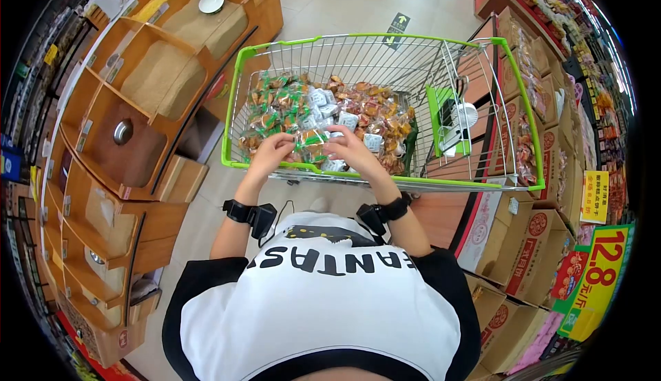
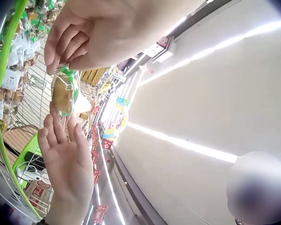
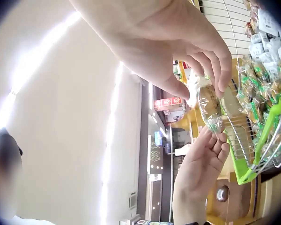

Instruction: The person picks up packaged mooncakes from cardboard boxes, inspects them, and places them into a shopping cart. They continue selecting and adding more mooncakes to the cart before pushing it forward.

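A clear packet with green print and a brown item inside (image 1: 311, 143) is held over the near rim of the cart, between both hands. The left hand (image 1: 272, 155) pinches one end of it. At the other end is the right hand (image 1: 354, 152); in the left wrist view the right hand's (image 2: 68, 164) fingers are extended and touch the packet (image 2: 63, 96), and in the right wrist view its thumb and fingers lie around the packet (image 3: 208, 103). Below, the cart's basket holds green-printed packets (image 1: 275, 99), white packets (image 1: 348, 120) and red-brown ones (image 1: 375, 102).
The green-rimmed cart (image 1: 385, 37) stands in front of the person. Wooden display bins (image 1: 165, 78) line the left side. Cardboard boxes (image 1: 537, 243) and a yellow price sign (image 1: 595, 278) are on the right. Tiled floor (image 1: 330, 2) shows beyond the cart.
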Tool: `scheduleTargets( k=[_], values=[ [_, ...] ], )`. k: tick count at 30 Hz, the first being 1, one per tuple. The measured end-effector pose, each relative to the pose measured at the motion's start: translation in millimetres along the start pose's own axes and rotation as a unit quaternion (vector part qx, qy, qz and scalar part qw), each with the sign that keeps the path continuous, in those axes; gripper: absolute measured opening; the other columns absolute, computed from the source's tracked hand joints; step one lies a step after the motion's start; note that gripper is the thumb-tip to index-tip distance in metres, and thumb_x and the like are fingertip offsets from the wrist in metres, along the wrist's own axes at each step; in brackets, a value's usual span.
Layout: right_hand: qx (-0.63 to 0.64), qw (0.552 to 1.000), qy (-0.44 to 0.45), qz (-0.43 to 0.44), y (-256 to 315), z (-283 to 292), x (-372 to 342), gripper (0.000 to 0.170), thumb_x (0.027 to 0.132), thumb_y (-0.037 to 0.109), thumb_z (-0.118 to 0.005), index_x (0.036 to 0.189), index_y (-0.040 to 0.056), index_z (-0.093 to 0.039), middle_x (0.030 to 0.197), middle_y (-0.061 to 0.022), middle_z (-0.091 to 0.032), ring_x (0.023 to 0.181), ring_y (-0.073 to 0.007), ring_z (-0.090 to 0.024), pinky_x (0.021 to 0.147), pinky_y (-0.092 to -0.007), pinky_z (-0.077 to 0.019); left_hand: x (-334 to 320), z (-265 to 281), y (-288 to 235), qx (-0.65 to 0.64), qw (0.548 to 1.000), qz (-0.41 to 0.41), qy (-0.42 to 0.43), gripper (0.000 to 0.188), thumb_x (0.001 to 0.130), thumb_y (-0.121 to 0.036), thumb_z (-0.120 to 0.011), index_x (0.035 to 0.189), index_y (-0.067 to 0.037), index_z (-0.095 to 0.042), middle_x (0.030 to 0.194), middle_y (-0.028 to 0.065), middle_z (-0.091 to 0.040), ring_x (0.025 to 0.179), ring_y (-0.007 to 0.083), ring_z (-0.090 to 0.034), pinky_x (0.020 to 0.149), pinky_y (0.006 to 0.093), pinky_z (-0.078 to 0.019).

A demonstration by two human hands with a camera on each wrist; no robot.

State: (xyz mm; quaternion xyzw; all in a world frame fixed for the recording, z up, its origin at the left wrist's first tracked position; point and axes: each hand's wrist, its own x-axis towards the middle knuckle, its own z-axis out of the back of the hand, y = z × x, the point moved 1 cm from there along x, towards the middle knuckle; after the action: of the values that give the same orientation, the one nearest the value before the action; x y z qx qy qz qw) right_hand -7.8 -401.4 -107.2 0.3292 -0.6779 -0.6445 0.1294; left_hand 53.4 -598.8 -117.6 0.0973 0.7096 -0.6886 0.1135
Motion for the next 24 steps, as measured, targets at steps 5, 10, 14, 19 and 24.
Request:
scheduleTargets(
  k=[5,10,14,19,24],
  values=[
    [-0.052,0.998,0.029,-0.032,-21.4,-24.9,42.7,0.046,0.077,0.020,-0.058,0.115,0.0020,-0.039,0.083,-0.0090,-0.057,0.070,-0.0123,-0.054,0.062,-0.0244,-0.0442,-0.3,25.8,11.5,-0.055,0.997,0.046,-0.039,0.024,0.082,-0.005,-0.046,0.105,0.003,-0.044,0.074,0.0064,-0.056,0.073,0.0143,-0.060,0.060,0.0218,-0.0468],
    [-0.104,0.993,0.006,0.059,1.4,-40.9,83.0,0.051,0.074,0.020,-0.061,0.118,0.0046,-0.038,0.097,-0.0126,-0.054,0.079,-0.0163,-0.055,0.067,-0.0269,-0.0446,22.3,40.7,-0.8,-0.069,0.990,-0.003,-0.122,0.026,0.082,-0.004,-0.042,0.107,0.003,-0.044,0.077,0.0059,-0.054,0.070,0.0141,-0.057,0.064,0.0235,-0.0475],
    [-0.199,0.943,-0.080,0.253,32.1,-51.1,89.6,0.055,0.072,0.020,-0.062,0.120,0.0085,-0.038,0.110,-0.0140,-0.048,0.088,-0.0234,-0.055,0.074,-0.0304,-0.0443,39.2,50.0,-12.2,-0.195,0.957,-0.126,-0.173,0.038,0.084,-0.011,-0.039,0.120,-0.001,-0.035,0.098,0.0100,-0.050,0.086,0.0155,-0.054,0.076,0.0254,-0.0438],
    [-0.272,0.932,-0.041,0.236,21.6,-22.0,61.9,0.045,0.074,0.017,-0.059,0.116,0.0079,-0.045,0.109,-0.0126,-0.050,0.093,-0.0223,-0.054,0.075,-0.0307,-0.0448,38.0,37.7,-8.0,0.008,0.987,-0.045,-0.151,0.034,0.085,-0.015,-0.042,0.117,-0.003,-0.040,0.102,0.0081,-0.052,0.091,0.0150,-0.052,0.076,0.0249,-0.0410],
    [-0.205,0.970,-0.005,0.130,22.2,21.7,6.4,0.032,0.078,0.012,-0.055,0.109,0.0064,-0.051,0.096,-0.0094,-0.057,0.086,-0.0169,-0.056,0.074,-0.0292,-0.0451,39.3,2.9,15.6,0.015,1.000,-0.010,0.006,0.024,0.083,-0.010,-0.040,0.099,-0.001,-0.054,0.091,0.0063,-0.058,0.082,0.0124,-0.055,0.070,0.0223,-0.0414]
  ],
)
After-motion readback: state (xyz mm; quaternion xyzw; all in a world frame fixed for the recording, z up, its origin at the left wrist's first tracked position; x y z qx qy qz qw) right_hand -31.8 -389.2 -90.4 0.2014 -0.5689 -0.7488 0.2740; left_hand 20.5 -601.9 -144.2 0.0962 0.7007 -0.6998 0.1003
